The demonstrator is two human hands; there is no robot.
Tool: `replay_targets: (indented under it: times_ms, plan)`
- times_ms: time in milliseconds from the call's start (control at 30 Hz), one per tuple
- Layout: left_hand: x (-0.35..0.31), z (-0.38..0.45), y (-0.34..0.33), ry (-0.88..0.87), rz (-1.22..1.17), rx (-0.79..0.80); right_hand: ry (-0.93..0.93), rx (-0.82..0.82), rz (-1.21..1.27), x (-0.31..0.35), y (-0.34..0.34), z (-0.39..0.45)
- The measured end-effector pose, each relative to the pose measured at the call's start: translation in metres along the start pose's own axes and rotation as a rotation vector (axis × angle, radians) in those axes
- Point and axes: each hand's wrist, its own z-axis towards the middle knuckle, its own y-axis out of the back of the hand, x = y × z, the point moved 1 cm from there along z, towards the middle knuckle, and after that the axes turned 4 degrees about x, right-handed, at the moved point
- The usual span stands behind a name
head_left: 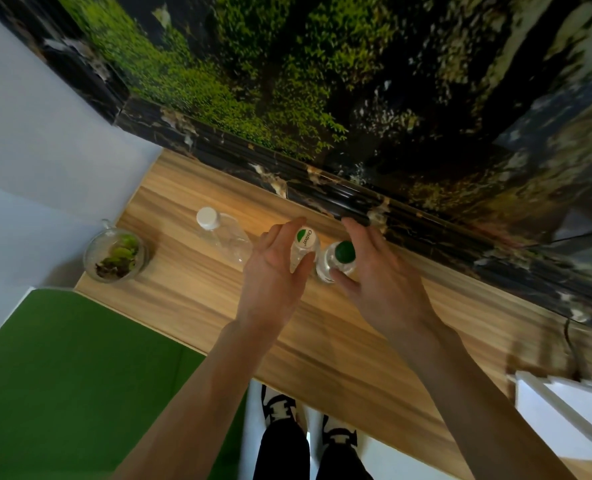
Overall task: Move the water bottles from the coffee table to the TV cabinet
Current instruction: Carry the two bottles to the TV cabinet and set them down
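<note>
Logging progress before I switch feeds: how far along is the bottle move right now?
Three bottles stand on the wooden TV cabinet: a white-capped bottle, a labelled-cap bottle and a green-capped bottle. In hand: the left hand and right hand are open around the last two, apparently releasing them. The coffee table is out of view, so I cannot tell what is left.

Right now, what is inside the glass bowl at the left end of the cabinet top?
The glass bowl holds small green leafy plants over darker reddish-brown material. What lies beneath them at the bottom is covered and cannot be seen.
</note>
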Motion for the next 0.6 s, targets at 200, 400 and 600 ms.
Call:
replay_targets:
  times_ms: [200,400,600]
  plan:
    - [-0.018,-0.016,0.013,0.006,0.129,0.038,0.034,-0.053,0.043,0.001,0.034,-0.029]
    - [-0.064,-0.063,0.069,-0.026,0.27,0.035,0.12,-0.073,0.01,0.025,0.11,-0.071]
    - [-0.139,-0.126,0.154,-0.006,0.243,-0.151,0.222,-0.108,-0.027,0.065,0.199,-0.133]
